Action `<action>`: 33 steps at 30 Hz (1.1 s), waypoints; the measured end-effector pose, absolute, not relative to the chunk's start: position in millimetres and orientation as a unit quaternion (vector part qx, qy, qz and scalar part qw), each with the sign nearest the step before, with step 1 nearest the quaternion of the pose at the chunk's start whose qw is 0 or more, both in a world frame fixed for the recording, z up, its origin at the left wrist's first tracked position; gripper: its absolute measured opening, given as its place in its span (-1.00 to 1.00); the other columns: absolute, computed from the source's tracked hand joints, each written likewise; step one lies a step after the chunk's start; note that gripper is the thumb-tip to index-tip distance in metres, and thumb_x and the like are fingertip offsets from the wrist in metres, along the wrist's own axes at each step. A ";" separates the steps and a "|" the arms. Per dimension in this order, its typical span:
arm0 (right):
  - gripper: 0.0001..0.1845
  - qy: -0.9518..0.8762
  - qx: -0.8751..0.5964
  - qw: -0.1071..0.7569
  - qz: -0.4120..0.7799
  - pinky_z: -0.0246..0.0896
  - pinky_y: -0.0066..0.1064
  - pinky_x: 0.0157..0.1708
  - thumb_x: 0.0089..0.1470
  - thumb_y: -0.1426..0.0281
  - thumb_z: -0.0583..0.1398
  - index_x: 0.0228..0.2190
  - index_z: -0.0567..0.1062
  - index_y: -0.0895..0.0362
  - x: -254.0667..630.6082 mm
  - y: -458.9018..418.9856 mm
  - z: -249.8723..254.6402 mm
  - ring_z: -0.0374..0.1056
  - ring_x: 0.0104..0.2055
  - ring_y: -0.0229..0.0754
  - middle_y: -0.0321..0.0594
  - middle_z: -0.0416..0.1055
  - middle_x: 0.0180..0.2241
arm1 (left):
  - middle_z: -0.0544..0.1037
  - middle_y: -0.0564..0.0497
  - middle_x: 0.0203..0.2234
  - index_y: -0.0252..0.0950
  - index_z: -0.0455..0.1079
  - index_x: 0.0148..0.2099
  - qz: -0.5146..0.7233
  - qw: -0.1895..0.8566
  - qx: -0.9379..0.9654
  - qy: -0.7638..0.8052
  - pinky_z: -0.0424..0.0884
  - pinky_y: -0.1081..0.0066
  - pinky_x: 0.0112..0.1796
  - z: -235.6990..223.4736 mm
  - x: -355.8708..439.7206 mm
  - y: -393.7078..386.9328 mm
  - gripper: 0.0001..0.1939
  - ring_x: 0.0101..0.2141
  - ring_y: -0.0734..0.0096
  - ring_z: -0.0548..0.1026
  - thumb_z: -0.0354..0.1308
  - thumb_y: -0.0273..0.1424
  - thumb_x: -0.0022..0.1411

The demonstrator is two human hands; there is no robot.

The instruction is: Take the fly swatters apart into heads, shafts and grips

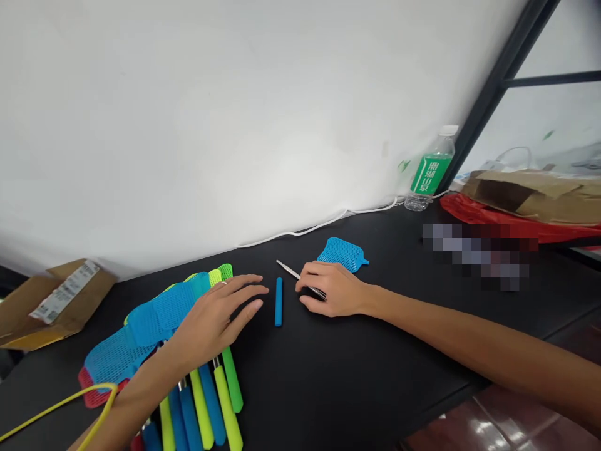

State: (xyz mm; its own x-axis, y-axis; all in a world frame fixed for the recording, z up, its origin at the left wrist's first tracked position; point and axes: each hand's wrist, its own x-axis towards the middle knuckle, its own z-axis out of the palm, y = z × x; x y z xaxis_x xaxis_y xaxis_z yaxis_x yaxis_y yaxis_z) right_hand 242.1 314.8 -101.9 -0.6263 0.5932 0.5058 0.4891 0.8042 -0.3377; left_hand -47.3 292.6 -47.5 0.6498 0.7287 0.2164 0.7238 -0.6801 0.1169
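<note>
My right hand (331, 289) grips a thin metal pick or tweezers (292, 271), whose pointed end sticks out to the left past the fingers. A blue mesh fly swatter head (342, 254) lies just beyond that hand, detached from any handle. A loose blue handle (278, 302) lies on the black table (357, 357) between my hands. My left hand (220, 319) is open, fingers spread, and rests on a pile of blue, green and red fly swatters (154, 322). Their handles (201, 401) run toward me, partly hidden under my wrist.
A cardboard box (56, 307) sits at the table's far left. A yellow cord (61, 407) crosses the near left corner. A water bottle (429, 169), white cable (319, 225), brown paper bag (530, 197) and red plastic (479, 213) lie along the wall side.
</note>
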 end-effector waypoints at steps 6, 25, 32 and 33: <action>-0.80 -0.882 -0.347 0.302 0.100 0.12 -0.39 -0.42 0.18 0.29 0.25 -0.20 0.58 0.11 242.7 311.2 -100.0 0.28 -0.45 -0.29 -0.22 0.46 -0.23 | 0.39 0.02 0.28 0.00 0.34 0.30 0.101 -0.005 0.898 0.428 0.49 0.17 0.10 -53.2 -80.2 236.2 -0.58 0.22 0.11 0.41 -0.05 -0.31 0.47; -0.84 -0.858 -0.304 0.391 0.137 0.17 -0.41 -0.36 0.23 0.45 0.17 -0.35 0.56 0.14 241.0 309.2 -96.5 0.30 -0.46 -0.28 -0.26 0.48 -0.42 | 0.61 -0.09 -0.15 -0.16 0.50 -0.03 0.067 -0.135 0.825 0.545 0.51 0.19 -0.19 -63.7 -45.0 166.5 -0.69 -0.19 0.10 0.61 0.08 -0.11 0.38; -0.78 -0.823 -0.394 0.384 0.143 0.10 -0.41 -0.38 0.26 0.44 0.14 -0.37 0.58 0.15 244.6 320.4 -100.4 0.34 -0.42 -0.26 -0.24 0.50 -0.41 | 0.65 -0.06 -0.31 -0.21 0.45 -0.08 0.008 -0.136 0.786 0.604 0.28 0.40 -0.50 -61.5 -22.8 170.7 -0.77 -0.34 0.14 0.63 -0.04 -0.37 0.39; -0.78 -0.821 -0.403 0.379 0.140 0.10 -0.41 -0.38 0.26 0.44 0.15 -0.37 0.58 0.15 245.1 321.2 -100.6 0.34 -0.41 -0.25 -0.23 0.50 -0.41 | 0.65 -0.06 -0.32 -0.21 0.45 -0.06 0.002 -0.139 0.783 0.606 0.25 0.42 -0.51 -59.3 -21.9 171.2 -0.76 -0.34 0.15 0.63 -0.04 -0.39 0.38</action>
